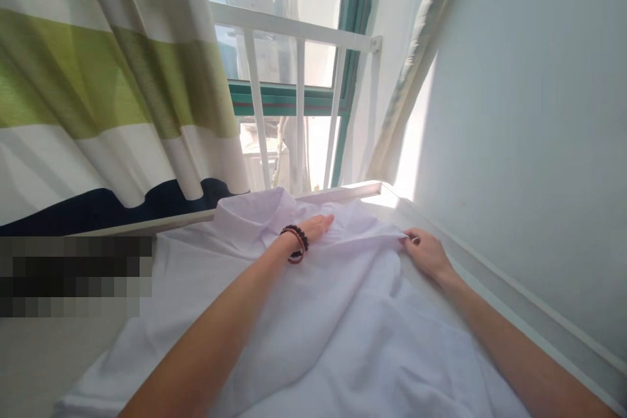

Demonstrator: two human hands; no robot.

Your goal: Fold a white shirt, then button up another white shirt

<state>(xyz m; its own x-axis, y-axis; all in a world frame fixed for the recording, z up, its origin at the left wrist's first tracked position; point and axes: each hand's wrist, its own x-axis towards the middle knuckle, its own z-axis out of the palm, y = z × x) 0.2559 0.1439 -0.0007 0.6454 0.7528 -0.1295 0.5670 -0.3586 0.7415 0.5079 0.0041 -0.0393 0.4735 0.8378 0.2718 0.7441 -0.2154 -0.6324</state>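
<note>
A white collared shirt point(304, 313) lies spread over a flat surface, its collar point(249, 212) toward the window. My left hand point(316, 227) rests flat on the cloth just right of the collar, fingers stretched out, with a dark bead bracelet point(295, 241) on the wrist. Farther right, my right hand point(427, 251) pinches the shirt's edge near the shoulder, fingers closed on the fabric.
A window with white bars point(298, 111) stands straight ahead. A striped curtain of white, green and navy point(112, 91) hangs at the left. A pale wall point(529, 144) runs along the right side with a white ledge point(490, 274) below it. A blurred patch covers the left edge.
</note>
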